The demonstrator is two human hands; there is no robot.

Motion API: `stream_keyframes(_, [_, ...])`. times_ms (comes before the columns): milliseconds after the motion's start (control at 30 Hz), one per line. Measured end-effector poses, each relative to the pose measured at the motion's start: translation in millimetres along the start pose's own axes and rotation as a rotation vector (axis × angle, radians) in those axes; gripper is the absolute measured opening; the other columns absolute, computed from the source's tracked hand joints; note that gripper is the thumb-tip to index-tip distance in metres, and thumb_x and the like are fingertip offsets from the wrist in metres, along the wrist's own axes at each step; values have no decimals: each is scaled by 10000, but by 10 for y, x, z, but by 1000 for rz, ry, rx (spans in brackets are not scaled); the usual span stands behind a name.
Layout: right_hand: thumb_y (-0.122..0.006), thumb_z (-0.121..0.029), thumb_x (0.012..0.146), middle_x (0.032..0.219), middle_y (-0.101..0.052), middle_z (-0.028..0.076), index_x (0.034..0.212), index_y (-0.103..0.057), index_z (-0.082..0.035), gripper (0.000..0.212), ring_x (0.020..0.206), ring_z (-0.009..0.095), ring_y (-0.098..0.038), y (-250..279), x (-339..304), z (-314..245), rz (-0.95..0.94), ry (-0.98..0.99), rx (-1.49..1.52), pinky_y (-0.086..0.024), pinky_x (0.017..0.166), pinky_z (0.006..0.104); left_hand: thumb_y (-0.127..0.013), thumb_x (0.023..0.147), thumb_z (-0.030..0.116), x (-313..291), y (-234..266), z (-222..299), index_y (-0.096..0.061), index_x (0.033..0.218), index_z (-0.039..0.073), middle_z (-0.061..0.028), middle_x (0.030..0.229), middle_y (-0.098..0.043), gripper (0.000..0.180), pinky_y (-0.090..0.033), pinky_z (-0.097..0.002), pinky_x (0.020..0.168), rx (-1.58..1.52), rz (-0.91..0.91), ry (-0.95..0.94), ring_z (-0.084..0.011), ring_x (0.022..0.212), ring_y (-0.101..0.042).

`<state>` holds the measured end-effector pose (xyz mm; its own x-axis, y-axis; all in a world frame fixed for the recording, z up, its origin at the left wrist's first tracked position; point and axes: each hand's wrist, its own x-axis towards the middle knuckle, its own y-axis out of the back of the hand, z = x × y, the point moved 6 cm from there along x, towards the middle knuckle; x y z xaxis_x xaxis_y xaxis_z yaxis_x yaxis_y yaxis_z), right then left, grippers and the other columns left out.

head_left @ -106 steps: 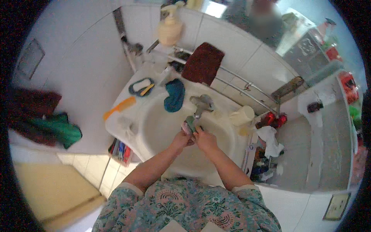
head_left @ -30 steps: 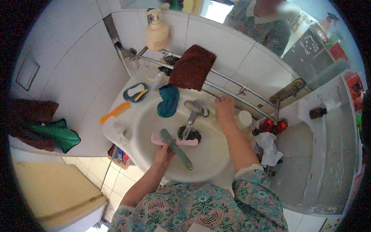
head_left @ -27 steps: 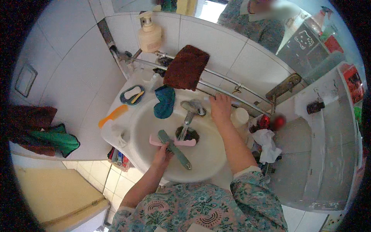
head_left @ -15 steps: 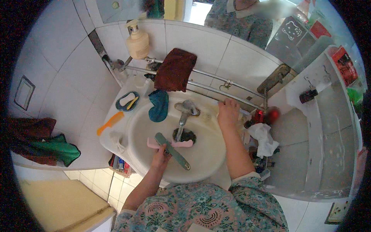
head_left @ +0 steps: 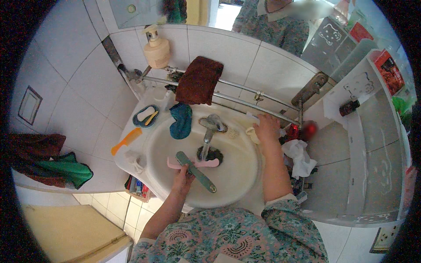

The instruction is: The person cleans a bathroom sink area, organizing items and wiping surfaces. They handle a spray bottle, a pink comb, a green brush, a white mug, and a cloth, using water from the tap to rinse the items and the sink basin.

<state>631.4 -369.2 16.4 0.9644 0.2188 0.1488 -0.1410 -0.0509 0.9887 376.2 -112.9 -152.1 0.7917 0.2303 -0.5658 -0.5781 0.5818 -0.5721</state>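
Observation:
My left hand [head_left: 183, 175] is closed over the basin and holds two long items crossed. One is a flat grey-green strip [head_left: 199, 175] with a hole at its lower end, apparently a comb. The other is a pink comb-like piece [head_left: 208, 163], lying under the strip. Water runs from the tap [head_left: 212, 126] just beyond them. My right hand [head_left: 266, 128] is at the basin's back right rim, fingers curled. A small cream-coloured thing [head_left: 252, 135] is against its thumb side, and a white piece [head_left: 252, 116] lies beside the fingertips. What the fingers grip is hidden.
Around the white washbasin [head_left: 160, 186] are a teal cloth [head_left: 180, 120], a soap dish [head_left: 146, 115] and an orange comb [head_left: 126, 141]. A brown towel [head_left: 199, 81] hangs on the rails behind. White crumpled plastic [head_left: 299, 158] and a grey shelf unit [head_left: 333, 186] stand right.
My right hand has shifted a little to the right along the back rim, and the cream-coloured thing beside it now shows. My left hand keeps its hold, almost unmoved.

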Motion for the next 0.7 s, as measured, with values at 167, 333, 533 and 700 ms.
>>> stream_keyframes(167, [-816, -257, 543, 1261, -449, 118, 1295, -380, -157, 875, 1201, 319, -399, -73, 28, 95, -323, 14, -60, -329, 982, 453, -539, 881, 201, -52, -6, 31, -434, 1154, 123, -30, 1040, -544, 303, -450, -349, 743, 9, 38, -21, -164, 924, -525])
stream_keyframes(333, [-807, -184, 544, 1300, -389, 137, 1256, -388, -151, 827, 1228, 334, -351, -239, 89, 168, -359, 108, -22, -343, 961, 484, -567, 865, 209, 9, -44, 28, -471, 1096, 88, -57, 878, -569, 278, -480, -298, 579, 223, 86, 77, -172, 698, -560])
stream_keyframes(533, [-792, -182, 546, 1206, -421, 134, 1183, -443, -142, 727, 1176, 354, -372, 262, 15, -324, -318, 292, 9, -320, 965, 496, -575, 855, 229, 306, 203, -211, -510, 1062, 68, -73, 782, -576, 270, -468, -277, 494, 200, 168, 131, -184, 568, -547])
stream_keyframes(700, [-772, -173, 552, 1164, -433, 134, 1183, -447, -139, 710, 1156, 344, -373, 432, -236, -655, -421, 442, 85, -306, 978, 466, -598, 832, 203, 192, 103, -93, -492, 1092, 54, -94, 913, -568, 318, -497, -349, 690, 91, 89, 36, -211, 830, -569])
